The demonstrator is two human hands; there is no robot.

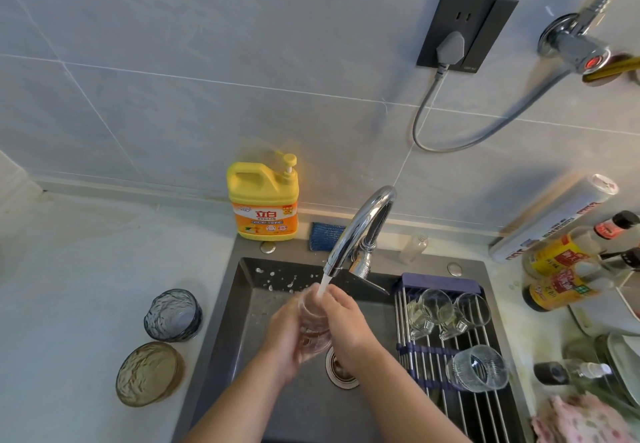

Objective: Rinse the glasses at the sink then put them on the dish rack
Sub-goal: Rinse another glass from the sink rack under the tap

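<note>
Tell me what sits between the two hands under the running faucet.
A clear glass, gripped by the left hand and right hand, with the stream from the faucet falling onto it; the head view shows it.

Hands hiding the glass, frame edge cropping the right side.
The left hand (287, 335) and right hand (346, 321) are wrapping the clear glass (313, 325), hiding most of its wall; the right hand is also covering part of the drain (341, 371), and the frame edge is cropping the plates (623, 356) and pink cloth (581, 418).
</note>
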